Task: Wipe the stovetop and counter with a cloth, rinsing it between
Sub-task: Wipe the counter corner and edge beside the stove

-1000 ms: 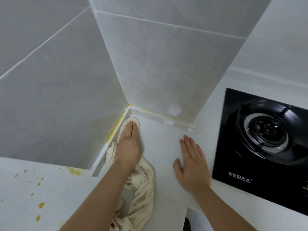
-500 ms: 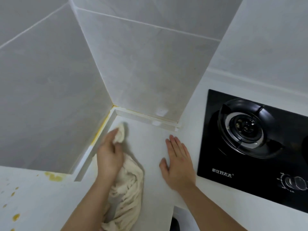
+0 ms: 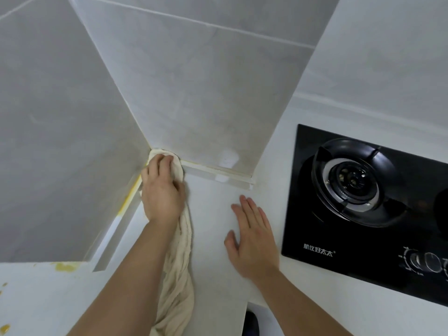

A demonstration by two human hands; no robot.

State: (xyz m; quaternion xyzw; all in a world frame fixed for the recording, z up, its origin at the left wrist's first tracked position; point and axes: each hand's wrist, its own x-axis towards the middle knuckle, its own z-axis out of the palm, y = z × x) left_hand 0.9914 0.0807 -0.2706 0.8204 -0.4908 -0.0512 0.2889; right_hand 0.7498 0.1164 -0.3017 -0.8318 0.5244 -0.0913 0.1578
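My left hand (image 3: 161, 190) grips the bunched end of a cream cloth (image 3: 178, 275) and presses it into the far corner where the white counter (image 3: 213, 238) meets the tiled walls. The rest of the cloth trails back along the counter under my left forearm. Flat on the counter lies my right hand (image 3: 252, 238), fingers straight, a little to the left of the black glass stovetop (image 3: 358, 207). The stovetop has a round burner (image 3: 351, 180) and a knob (image 3: 429, 263) near its front edge.
Grey tiled walls (image 3: 194, 93) close the corner on the left and behind. Yellow stains (image 3: 64, 266) dot the white ledge at the lower left and the wall seam (image 3: 128, 200). The counter's front edge (image 3: 247, 304) has a dark gap beside it.
My left hand has pushed the cloth forward into the corner after pulling back from it half a second ago. The right hand has stayed flat on the counter.
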